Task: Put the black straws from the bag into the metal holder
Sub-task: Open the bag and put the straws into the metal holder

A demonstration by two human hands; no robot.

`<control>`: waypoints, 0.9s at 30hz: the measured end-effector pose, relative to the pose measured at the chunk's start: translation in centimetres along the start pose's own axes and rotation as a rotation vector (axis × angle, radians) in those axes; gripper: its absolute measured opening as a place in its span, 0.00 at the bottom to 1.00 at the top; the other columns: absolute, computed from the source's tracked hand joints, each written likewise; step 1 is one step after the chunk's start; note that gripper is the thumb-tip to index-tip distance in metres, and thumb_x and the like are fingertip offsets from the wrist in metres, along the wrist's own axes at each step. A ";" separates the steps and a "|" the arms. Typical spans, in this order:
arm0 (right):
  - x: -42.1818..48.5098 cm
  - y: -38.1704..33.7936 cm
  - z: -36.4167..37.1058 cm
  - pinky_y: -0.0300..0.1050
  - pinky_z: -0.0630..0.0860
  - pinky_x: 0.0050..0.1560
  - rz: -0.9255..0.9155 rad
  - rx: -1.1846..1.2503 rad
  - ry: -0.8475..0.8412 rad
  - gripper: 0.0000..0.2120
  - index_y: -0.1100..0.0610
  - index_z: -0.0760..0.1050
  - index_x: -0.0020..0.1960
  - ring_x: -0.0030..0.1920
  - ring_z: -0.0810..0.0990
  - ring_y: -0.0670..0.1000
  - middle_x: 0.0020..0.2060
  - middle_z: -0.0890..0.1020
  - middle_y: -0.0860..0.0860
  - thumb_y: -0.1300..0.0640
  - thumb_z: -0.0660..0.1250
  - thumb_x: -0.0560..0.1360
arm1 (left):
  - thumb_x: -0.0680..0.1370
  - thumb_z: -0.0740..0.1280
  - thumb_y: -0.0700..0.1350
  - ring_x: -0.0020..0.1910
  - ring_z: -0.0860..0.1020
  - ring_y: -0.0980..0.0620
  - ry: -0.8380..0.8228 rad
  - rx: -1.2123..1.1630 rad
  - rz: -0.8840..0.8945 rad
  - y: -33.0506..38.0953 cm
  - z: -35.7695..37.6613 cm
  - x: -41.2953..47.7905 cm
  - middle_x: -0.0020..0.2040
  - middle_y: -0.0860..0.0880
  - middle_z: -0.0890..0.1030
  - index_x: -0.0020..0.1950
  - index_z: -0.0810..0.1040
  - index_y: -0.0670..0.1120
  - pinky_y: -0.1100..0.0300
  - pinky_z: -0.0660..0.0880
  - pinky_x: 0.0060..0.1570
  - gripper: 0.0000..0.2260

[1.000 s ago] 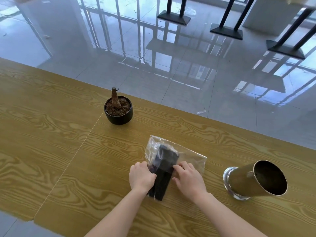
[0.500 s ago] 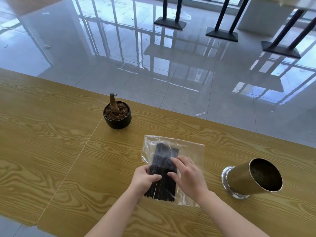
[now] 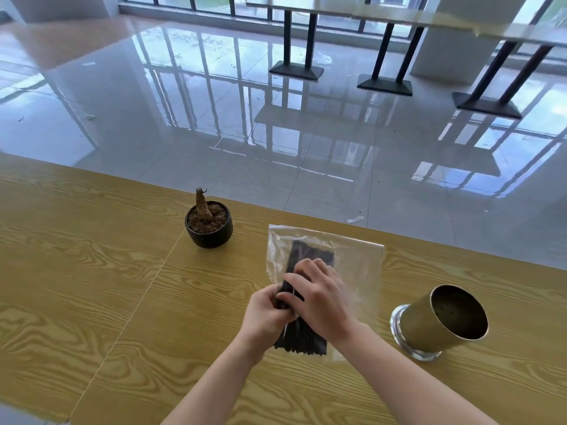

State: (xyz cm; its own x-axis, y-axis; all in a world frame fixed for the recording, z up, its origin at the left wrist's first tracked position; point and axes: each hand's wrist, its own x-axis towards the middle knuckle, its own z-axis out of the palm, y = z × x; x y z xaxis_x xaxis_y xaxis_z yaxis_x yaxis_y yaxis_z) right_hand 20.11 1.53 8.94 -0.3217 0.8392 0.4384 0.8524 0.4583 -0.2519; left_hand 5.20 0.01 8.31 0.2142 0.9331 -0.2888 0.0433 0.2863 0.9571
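Two hands work on the wooden counter (image 3: pixel 92 286): left hand (image 3: pixel 267 320) fingers grip the black straws (image 3: pixel 302 342), half inside the bag (image 3: pixel 359 265); right hand (image 3: pixel 322 302) fingers pinch the bag. Nearby stands the metal holder (image 3: pixel 441 323). Shiny floor (image 3: pixel 214 118) behind.

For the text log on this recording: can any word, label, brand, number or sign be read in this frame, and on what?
No readable text in this frame.
clear bag: no print visible.
black straws: no marking visible.
metal holder: plain, no marking visible.
black pot: plain.
white scrap on the floor: too small to tell whether it carries print.
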 end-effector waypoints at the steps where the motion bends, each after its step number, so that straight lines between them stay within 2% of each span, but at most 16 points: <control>1: 0.0 0.0 0.0 0.49 0.75 0.43 -0.020 -0.004 0.031 0.10 0.55 0.82 0.44 0.44 0.75 0.52 0.43 0.78 0.49 0.49 0.69 0.77 | 0.70 0.72 0.33 0.39 0.81 0.48 0.002 0.008 0.011 0.2 0.1 -0.1 0.38 0.41 0.83 0.43 0.81 0.41 0.54 0.78 0.40 0.05; 3: 0.1 -0.2 -0.2 0.51 0.75 0.41 -0.045 -0.011 0.078 0.08 0.56 0.81 0.40 0.42 0.75 0.52 0.40 0.78 0.49 0.55 0.70 0.77 | 0.70 0.72 0.32 0.37 0.79 0.47 0.005 0.018 0.015 0.5 0.2 -0.3 0.36 0.42 0.81 0.42 0.79 0.39 0.52 0.76 0.38 0.05; 5: 0.2 -0.3 -0.6 0.51 0.75 0.41 -0.055 0.004 0.108 0.07 0.56 0.80 0.39 0.41 0.75 0.52 0.40 0.79 0.49 0.57 0.71 0.76 | 0.69 0.72 0.32 0.35 0.76 0.46 0.002 0.014 0.017 0.8 0.3 -0.7 0.35 0.41 0.78 0.42 0.78 0.37 0.51 0.74 0.36 0.05; 6: 0.2 -0.4 -0.9 0.50 0.76 0.41 -0.053 0.031 0.117 0.07 0.56 0.80 0.40 0.41 0.76 0.51 0.40 0.79 0.49 0.56 0.71 0.76 | 0.69 0.72 0.32 0.35 0.76 0.47 0.004 0.017 0.025 1.0 0.4 -1.0 0.35 0.41 0.78 0.42 0.78 0.37 0.53 0.73 0.35 0.05; 8: 0.4 -0.9 -1.5 0.47 0.76 0.44 -0.030 0.113 0.092 0.08 0.55 0.80 0.44 0.42 0.76 0.50 0.41 0.79 0.48 0.50 0.71 0.76 | 0.69 0.72 0.34 0.35 0.78 0.51 0.010 0.046 0.048 1.5 0.6 -1.4 0.35 0.45 0.81 0.41 0.79 0.40 0.59 0.74 0.34 0.04; 10: 0.8 -1.6 -2.2 0.42 0.75 0.46 0.005 0.130 0.038 0.14 0.54 0.79 0.50 0.44 0.76 0.48 0.43 0.79 0.47 0.43 0.70 0.75 | 0.69 0.72 0.37 0.33 0.79 0.56 0.028 0.072 0.049 1.9 0.9 -1.7 0.34 0.50 0.82 0.39 0.80 0.44 0.64 0.73 0.32 0.04; 12: 1.0 -2.2 -2.6 0.43 0.76 0.43 0.028 0.130 0.050 0.10 0.54 0.79 0.48 0.43 0.77 0.48 0.41 0.79 0.46 0.48 0.71 0.76 | 0.67 0.74 0.38 0.29 0.76 0.58 0.051 0.077 0.046 2.1 1.2 -1.9 0.30 0.53 0.80 0.34 0.78 0.49 0.67 0.71 0.29 0.08; 14: 1.2 -2.6 -3.0 0.44 0.77 0.39 0.051 0.160 0.083 0.04 0.55 0.79 0.44 0.40 0.76 0.47 0.38 0.79 0.46 0.55 0.70 0.77 | 0.67 0.75 0.37 0.29 0.73 0.56 0.041 0.045 0.041 2.1 1.1 -2.2 0.29 0.51 0.78 0.33 0.78 0.48 0.64 0.70 0.29 0.10; 16: 1.5 -2.4 -3.4 0.44 0.76 0.39 0.081 0.246 0.082 0.05 0.56 0.79 0.42 0.39 0.77 0.47 0.37 0.79 0.47 0.60 0.69 0.77 | 0.68 0.75 0.35 0.33 0.76 0.50 0.020 -0.017 0.034 2.4 0.7 -2.5 0.33 0.45 0.80 0.38 0.80 0.43 0.57 0.74 0.34 0.06; 18: 1.9 -1.4 -4.0 0.40 0.76 0.40 0.176 0.381 0.119 0.05 0.57 0.81 0.42 0.39 0.78 0.46 0.37 0.82 0.48 0.63 0.70 0.76 | 0.68 0.75 0.34 0.39 0.80 0.43 0.002 -0.094 0.019 2.6 0.0 -2.7 0.41 0.40 0.84 0.46 0.83 0.40 0.49 0.78 0.42 0.08; 20: 2.4 0.0 -4.6 0.37 0.78 0.42 0.344 0.516 0.182 0.04 0.56 0.84 0.43 0.38 0.81 0.44 0.37 0.85 0.47 0.63 0.72 0.75 | 0.68 0.74 0.32 0.43 0.84 0.41 -0.005 -0.158 -0.023 2.7 -0.5 -2.8 0.47 0.37 0.86 0.50 0.84 0.41 0.49 0.81 0.45 0.12; 22: 2.3 1.0 -5.0 0.41 0.81 0.41 0.454 0.633 0.188 0.04 0.53 0.85 0.46 0.37 0.84 0.44 0.37 0.86 0.45 0.62 0.74 0.74 | 0.68 0.74 0.30 0.46 0.85 0.41 -0.024 -0.187 -0.051 3.1 -0.8 -2.9 0.48 0.37 0.86 0.52 0.84 0.42 0.50 0.81 0.45 0.14; 25: 2.2 1.0 -5.5 0.49 0.83 0.38 0.484 0.809 0.141 0.08 0.47 0.84 0.45 0.36 0.84 0.48 0.37 0.87 0.46 0.60 0.74 0.75 | 0.67 0.75 0.33 0.46 0.85 0.41 -0.078 -0.219 -0.073 3.7 -0.9 -2.8 0.49 0.37 0.86 0.54 0.83 0.42 0.51 0.81 0.44 0.16; 27: 2.2 0.8 -5.9 0.50 0.83 0.40 0.465 0.836 0.133 0.09 0.44 0.83 0.45 0.38 0.85 0.49 0.39 0.87 0.45 0.58 0.75 0.74 | 0.67 0.78 0.37 0.47 0.85 0.40 -0.109 -0.226 -0.081 4.3 -0.6 -2.8 0.51 0.37 0.85 0.55 0.83 0.42 0.50 0.81 0.46 0.17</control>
State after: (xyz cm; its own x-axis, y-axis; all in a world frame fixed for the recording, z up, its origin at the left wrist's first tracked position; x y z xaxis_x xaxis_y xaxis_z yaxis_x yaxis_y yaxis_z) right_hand 22.56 2.06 14.82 0.0675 0.9730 0.2208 0.2976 0.1916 -0.9353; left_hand 4.17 -1.18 13.22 0.3233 0.8799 -0.3483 -0.1522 0.4116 0.8986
